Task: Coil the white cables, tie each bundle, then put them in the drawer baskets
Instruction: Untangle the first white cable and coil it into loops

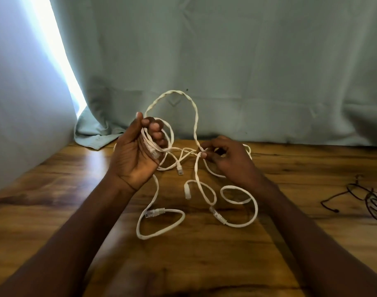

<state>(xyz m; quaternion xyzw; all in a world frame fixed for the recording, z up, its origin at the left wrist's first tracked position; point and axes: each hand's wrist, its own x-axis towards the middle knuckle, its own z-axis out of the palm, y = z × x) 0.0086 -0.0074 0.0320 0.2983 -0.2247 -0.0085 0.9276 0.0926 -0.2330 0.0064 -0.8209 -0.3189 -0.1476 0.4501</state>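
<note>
Cables (196, 189) sprawl mid-frame on the table (54, 189) | your left hand (138, 155) grips a few loops with a plug, likely anchoring the coil | your right hand (224, 157) pinches the raised strand, probably to feed slack | nothing tied yet

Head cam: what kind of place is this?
Probably a home or small office desk, not a lab. A wood-grain tabletop is pushed against a pale green curtain with daylight at its edge, a pair of eyeglasses lies at the right, and loose white cables are spread out.
</note>
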